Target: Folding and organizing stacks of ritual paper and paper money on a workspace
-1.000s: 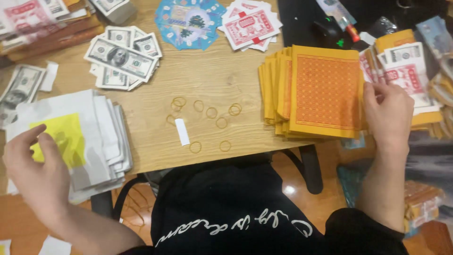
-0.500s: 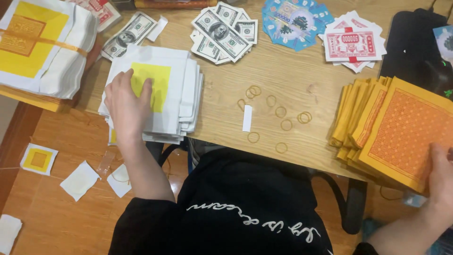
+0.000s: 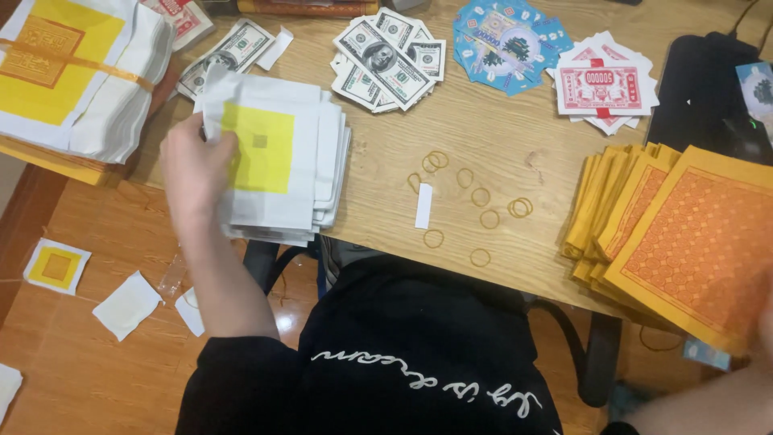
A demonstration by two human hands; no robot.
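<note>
My left hand (image 3: 196,171) rests on the left edge of a stack of white paper sheets with a yellow square in the middle (image 3: 278,165), its fingers curled around the upper left corner of the top sheets. My right hand is out of the frame; only the forearm (image 3: 708,403) shows at the bottom right, below a fanned stack of orange and yellow sheets (image 3: 684,234). Several rubber bands (image 3: 483,197) and a small white paper strip (image 3: 423,205) lie on the wooden table (image 3: 483,121) between the two stacks.
A larger banded bundle of white and yellow sheets (image 3: 68,76) lies at the far left. Fake banknotes (image 3: 382,56), blue notes (image 3: 507,40) and red and white notes (image 3: 604,89) lie along the back. Loose paper squares (image 3: 56,266) lie on the floor. A black bag (image 3: 708,89) sits at the right.
The view has swung left from the orange stack to the white stack. My left hand has shifted to the stack's upper left corner and lifted it. My right hand left the frame.
</note>
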